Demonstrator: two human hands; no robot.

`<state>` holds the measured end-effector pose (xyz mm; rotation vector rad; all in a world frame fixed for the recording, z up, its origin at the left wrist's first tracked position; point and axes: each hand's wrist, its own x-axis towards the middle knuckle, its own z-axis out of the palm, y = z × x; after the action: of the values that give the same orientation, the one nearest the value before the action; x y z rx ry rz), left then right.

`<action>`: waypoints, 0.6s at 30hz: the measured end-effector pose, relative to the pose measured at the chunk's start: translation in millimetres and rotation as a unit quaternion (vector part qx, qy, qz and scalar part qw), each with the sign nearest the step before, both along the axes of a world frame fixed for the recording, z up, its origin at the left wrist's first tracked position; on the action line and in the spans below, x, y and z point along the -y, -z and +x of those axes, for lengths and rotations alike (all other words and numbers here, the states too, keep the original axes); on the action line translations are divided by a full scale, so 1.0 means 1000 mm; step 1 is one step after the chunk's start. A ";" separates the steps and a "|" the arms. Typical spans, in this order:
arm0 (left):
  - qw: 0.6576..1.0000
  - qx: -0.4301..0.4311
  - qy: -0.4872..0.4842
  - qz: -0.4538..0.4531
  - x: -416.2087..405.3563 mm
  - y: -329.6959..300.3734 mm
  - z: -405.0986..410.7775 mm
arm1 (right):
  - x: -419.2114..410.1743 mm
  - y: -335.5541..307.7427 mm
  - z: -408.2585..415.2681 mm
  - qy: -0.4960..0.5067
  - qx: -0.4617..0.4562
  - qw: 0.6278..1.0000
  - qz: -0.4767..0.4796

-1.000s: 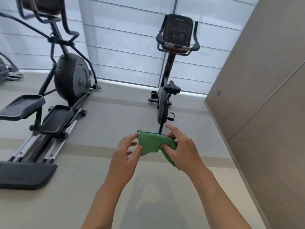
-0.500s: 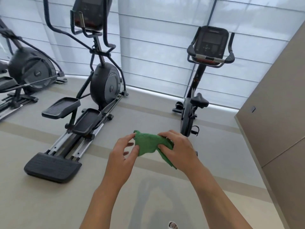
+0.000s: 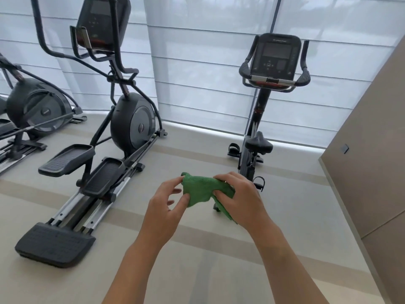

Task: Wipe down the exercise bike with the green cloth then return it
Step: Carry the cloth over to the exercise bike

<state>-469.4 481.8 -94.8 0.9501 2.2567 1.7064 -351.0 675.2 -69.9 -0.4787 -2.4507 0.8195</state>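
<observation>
A crumpled green cloth (image 3: 200,189) is held between both hands in front of me, above the floor. My left hand (image 3: 165,206) pinches its left edge with thumb and fingertips. My right hand (image 3: 242,199) grips its right side, and a corner of cloth hangs below that hand. The black exercise bike (image 3: 258,119) stands just beyond the hands at the window, with its console (image 3: 275,57), handlebars and saddle (image 3: 259,144) in plain sight. The bike's rear base is hidden behind my right hand.
A black elliptical trainer (image 3: 129,126) stands to the left with its pedals and rear step toward me. A second elliptical (image 3: 36,106) sits at the far left edge. A beige wall (image 3: 372,150) closes the right side. White blinds cover the windows behind the machines.
My view has swung left, so the bike sits further right and the ellipticals show more fully. Both hands keep hold of the cloth in much the same pose.
</observation>
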 end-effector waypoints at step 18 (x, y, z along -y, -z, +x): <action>0.990 -0.092 0.101 -0.035 -0.258 0.000 -0.018 | -0.218 0.026 0.007 0.046 -0.006 0.999 0.000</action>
<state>-487.6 739.7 -95.0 1.3202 2.2206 1.5007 -344.3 893.4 -95.5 -0.5812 -2.3982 0.7817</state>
